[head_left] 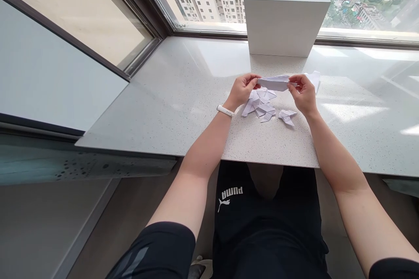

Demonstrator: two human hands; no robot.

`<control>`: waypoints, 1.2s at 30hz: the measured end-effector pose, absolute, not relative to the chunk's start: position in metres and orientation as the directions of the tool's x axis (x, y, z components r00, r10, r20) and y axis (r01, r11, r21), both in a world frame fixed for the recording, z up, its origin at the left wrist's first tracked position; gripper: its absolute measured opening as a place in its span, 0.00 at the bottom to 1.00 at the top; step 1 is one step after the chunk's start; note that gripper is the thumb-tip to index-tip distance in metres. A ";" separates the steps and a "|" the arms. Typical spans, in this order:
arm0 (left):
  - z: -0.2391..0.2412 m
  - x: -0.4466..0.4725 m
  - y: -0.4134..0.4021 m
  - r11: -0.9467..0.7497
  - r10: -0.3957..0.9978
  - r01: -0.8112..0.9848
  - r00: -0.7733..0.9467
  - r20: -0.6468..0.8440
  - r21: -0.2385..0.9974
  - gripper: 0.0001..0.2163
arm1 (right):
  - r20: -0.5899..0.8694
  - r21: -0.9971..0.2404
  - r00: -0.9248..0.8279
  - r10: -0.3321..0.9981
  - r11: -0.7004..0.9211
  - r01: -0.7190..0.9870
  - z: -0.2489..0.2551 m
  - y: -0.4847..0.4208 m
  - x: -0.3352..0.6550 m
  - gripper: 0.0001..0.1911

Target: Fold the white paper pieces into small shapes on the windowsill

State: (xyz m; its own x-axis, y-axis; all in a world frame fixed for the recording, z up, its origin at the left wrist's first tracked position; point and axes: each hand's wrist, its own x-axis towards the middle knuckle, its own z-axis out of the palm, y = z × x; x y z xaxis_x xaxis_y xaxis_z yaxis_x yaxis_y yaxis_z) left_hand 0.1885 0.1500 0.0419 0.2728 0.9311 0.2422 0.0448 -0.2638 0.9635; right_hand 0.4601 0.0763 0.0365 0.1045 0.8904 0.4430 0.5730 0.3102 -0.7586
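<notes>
A folded strip of white paper is stretched level between my two hands, just above the speckled white counter. My left hand pinches its left end between thumb and fingers. At the other end, my right hand grips the paper the same way. Below the strip lies a loose pile of folded white paper pieces, partly hidden by my left hand. One separate folded paper piece rests nearer to me, left of my right wrist. Behind my right hand, more white paper shows in part.
A white box-shaped block stands upright at the back of the counter, against the window. A dark window frame runs along the left and back. The counter's front edge is close to my lap.
</notes>
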 end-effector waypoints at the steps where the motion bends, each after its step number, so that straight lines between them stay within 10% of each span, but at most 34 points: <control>1: 0.043 0.188 0.150 -0.243 0.933 0.028 0.281 0.226 0.970 0.06 | 0.445 -0.759 0.118 0.888 0.304 0.575 0.036 0.077 0.461 0.14; 14: 0.042 0.183 0.145 -0.251 0.837 -0.030 0.496 0.232 0.968 0.13 | 0.623 -0.673 0.115 0.773 0.456 0.582 0.013 0.087 0.470 0.10; 36: 0.036 0.184 0.150 -0.342 0.848 0.034 0.441 0.293 0.939 0.10 | 0.440 -0.839 0.210 0.873 0.316 0.443 0.005 0.098 0.477 0.15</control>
State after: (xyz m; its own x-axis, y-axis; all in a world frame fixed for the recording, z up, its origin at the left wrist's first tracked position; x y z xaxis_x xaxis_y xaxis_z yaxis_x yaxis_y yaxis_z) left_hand 0.1838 0.1502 0.0357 0.4410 0.8482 0.2935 0.0340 -0.3425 0.9389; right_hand 0.4774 0.0980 0.0052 0.2104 0.8731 0.4398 0.4427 0.3160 -0.8391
